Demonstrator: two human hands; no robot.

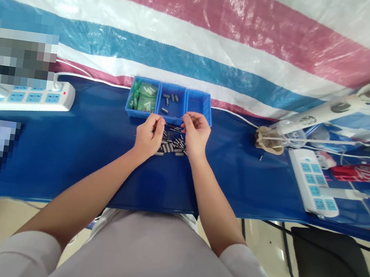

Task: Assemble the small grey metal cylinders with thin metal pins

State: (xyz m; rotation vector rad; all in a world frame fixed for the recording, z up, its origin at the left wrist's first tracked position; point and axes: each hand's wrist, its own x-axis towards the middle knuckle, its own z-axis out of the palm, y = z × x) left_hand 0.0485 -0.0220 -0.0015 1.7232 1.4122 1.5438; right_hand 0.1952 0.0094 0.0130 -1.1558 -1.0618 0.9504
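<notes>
My left hand (pixel 150 136) is closed in a pinch at the front of a blue bin set. What its fingertips hold is too small to make out. My right hand (pixel 195 133) pinches too, with its fingertips by the front wall of the right compartment; anything in them is hidden. Between and below the hands lies a pile of small metal pins and cylinders (pixel 171 147), partly covered by the hands. The blue three-compartment bin (pixel 169 119) holds green-and-clear packets (pixel 147 96) on the left and several grey metal cylinders (pixel 166 102) in the middle.
White power strips stand at left (pixel 66 95) and right (pixel 302 183). Near the right one are a white desk fan (pixel 325 111), a red bottle (pixel 354 171) and one loose screw-like piece (pixel 260 157). Striped plastic sheeting (pixel 185 34) hangs behind the blue table (pixel 92 140).
</notes>
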